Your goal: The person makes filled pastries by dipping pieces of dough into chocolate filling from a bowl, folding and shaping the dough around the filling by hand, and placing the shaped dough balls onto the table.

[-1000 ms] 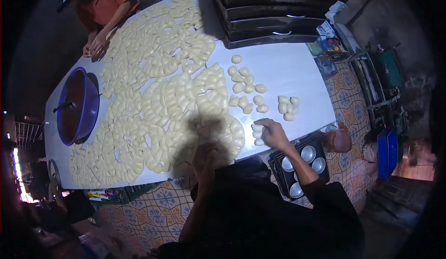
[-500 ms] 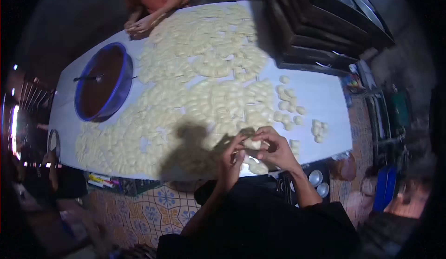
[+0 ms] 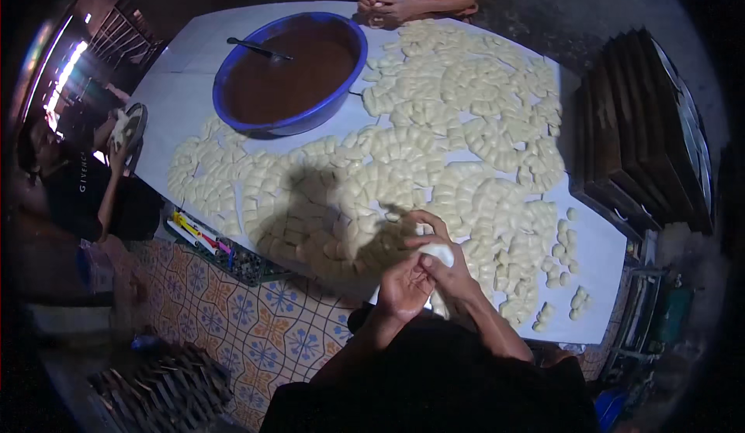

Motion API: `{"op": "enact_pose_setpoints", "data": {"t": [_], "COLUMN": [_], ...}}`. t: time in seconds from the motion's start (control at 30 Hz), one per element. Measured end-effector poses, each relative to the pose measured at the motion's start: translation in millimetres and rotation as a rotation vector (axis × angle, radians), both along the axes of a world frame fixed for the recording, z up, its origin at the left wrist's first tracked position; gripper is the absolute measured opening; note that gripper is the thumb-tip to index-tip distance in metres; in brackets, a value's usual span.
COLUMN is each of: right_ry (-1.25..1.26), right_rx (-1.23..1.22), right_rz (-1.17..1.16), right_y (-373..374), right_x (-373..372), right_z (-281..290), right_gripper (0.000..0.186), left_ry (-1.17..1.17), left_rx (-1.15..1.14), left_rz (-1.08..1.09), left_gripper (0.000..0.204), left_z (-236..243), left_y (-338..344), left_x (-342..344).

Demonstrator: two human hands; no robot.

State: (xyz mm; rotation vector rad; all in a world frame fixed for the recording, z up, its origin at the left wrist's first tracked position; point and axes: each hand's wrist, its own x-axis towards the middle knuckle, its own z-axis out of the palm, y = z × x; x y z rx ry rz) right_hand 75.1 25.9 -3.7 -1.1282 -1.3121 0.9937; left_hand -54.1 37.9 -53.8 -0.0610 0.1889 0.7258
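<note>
Pinching a white dough piece (image 3: 437, 254) in the right hand (image 3: 452, 275), left hand (image 3: 404, 288) half-curled beside it, grip unclear, over the near table (image 3: 598, 254) edge. Probably well along: some loose lumps (image 3: 559, 251) left at right, tons of dough rows (image 3: 495, 200) beyond.

Your right fingers (image 3: 428, 220) have left the bench (image 3: 174, 91) and now meet your left fingers (image 3: 411, 268) at a dough ball (image 3: 440, 254). Your view has swung left, bringing the bowl (image 3: 287, 68) nearer its middle.
</note>
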Motion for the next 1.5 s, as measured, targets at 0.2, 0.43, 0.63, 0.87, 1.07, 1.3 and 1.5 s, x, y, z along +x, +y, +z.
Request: {"op": "enact_pose_setpoints", "data": {"t": [0.2,0.43,0.63,0.87,1.07,1.3,1.5], "right_ry": [0.466,0.551,0.619,1.206,0.509,-0.238,-0.018], "right_rx": [-0.245,-0.223,-0.198,-0.321,-0.323,0.131,-0.015], "right_rz": [-0.055,-0.106,-0.264,-0.2,-0.61,-0.581,-0.54], "right_y": [23,24,5,9,-37,-94,-147], "right_x": [3,-8,17,13,7,41,51], "right_z": [-44,-39,-58,-60,-35,-14,8], "right_gripper": [0.115,0.095,0.065,0.05,0.03,0.026,0.02], "left_ry": [0.441,2.167,2.092,0.641,1.006,1.052,1.172], "left_rx": [0.611,1.304,1.419,0.528,0.752,1.215,1.211], "left_rz": [-0.182,0.352,-0.214,-0.587,-0.264,-0.274,-0.341], "left_gripper": [0.123,0.078,0.099,0.11,0.054,0.035,0.023], "left_z": [96,53,109,60,61,57,44], "left_y": [138,417,362,154,38,-15,-57], "left_x": [8,-36,-6,26,43,45,70]}}
